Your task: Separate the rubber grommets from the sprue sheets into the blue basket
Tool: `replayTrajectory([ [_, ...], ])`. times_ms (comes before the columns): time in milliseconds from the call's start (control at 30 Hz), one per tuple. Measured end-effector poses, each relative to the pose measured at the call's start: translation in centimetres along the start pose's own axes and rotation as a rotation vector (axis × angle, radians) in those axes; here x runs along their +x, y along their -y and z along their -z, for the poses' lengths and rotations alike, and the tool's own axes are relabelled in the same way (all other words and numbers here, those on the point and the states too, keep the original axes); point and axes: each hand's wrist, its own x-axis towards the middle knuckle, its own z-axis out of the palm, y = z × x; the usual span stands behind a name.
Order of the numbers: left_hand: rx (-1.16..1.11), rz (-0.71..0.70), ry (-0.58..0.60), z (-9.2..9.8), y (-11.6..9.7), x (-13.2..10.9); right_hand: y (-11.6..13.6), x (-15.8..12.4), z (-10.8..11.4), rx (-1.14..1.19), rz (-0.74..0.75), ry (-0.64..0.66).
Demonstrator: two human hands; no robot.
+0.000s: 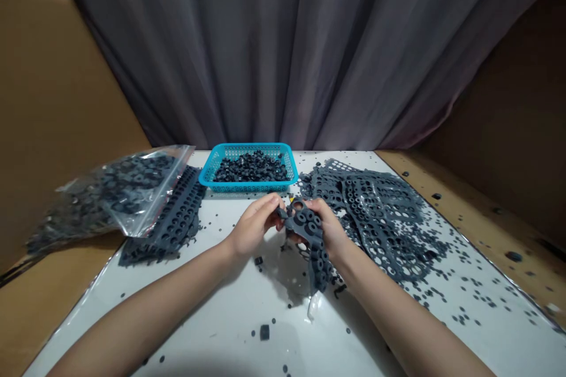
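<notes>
A dark grey rubber sheet [319,262] with moulded rings and punched holes hangs bent between my hands above the white table. My right hand [331,230] is closed around its right side, with the thumb near the top edge. On the other side, my left hand [256,222] pinches at the sheet's left edge, thumb and fingers pressed together; whether a loose ring is between the fingertips I cannot tell. A small yellow spot shows behind the sheet's top edge. Just beyond my hands stands a turquoise basket [248,186] holding many small black rubber pieces.
A clear zip bag [132,182] full of dark pieces lies at the left, over stacked rubber sheets [177,218]. Perforated leftover sheets [375,212] pile up on the right. Black bits litter the white table [221,318]. Cardboard walls [53,100] and a grey curtain [265,47] surround it.
</notes>
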Motion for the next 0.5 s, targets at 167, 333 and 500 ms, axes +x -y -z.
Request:
replayTrajectory([
  [167,0.146,0.091,0.038,0.6,-1.1,-0.1,0.1,0.0,-0.2,-0.06,-0.002,-0.163],
  [333,0.142,0.258,0.103,0.9,-2.2,0.0,0.6,-0.1,0.0,-0.265,0.156,-0.292],
  [500,0.243,0.223,0.144,1.0,-2.9,-0.3,1.3,-0.2,0.5,-0.46,0.215,-0.191],
])
